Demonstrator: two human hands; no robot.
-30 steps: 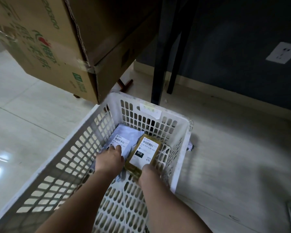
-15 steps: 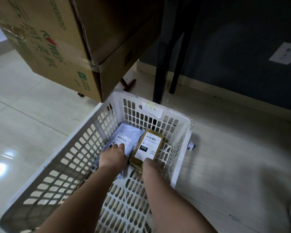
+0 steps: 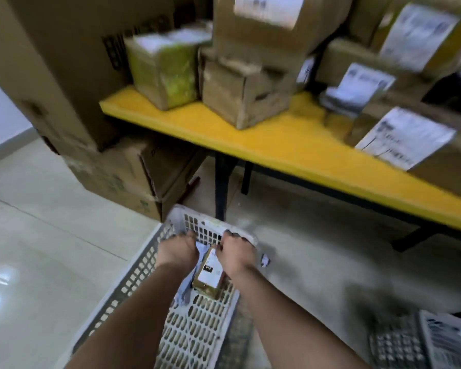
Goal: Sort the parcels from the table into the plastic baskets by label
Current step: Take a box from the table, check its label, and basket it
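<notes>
- Pale glossy floor tiles (image 3: 51, 249) lie under a white plastic basket (image 3: 144, 272) that stands just in front of a yellow table (image 3: 277, 145).
- Inside the basket, a small brown parcel (image 3: 208, 275) with a white label lies near the far end, touching a grey bag parcel (image 3: 184, 294) on its left.
- Above those two parcels the left hand (image 3: 177, 253) hangs with its fingers curled downward; whether it touches anything I cannot tell, because the picture is blurred.
- Beside it, the right hand (image 3: 236, 255) is over the far right of the basket, fingers bent down by the brown parcel's far end; a grip cannot be made out.
- On the table stand several cardboard parcels with white labels, among them a greenish-taped box (image 3: 165, 73) and a plain brown box (image 3: 245, 94).
- Large cardboard cartons (image 3: 112, 177) are stacked on the floor left of the table.
- At the lower right corner, part of a second basket (image 3: 423, 342) shows.
</notes>
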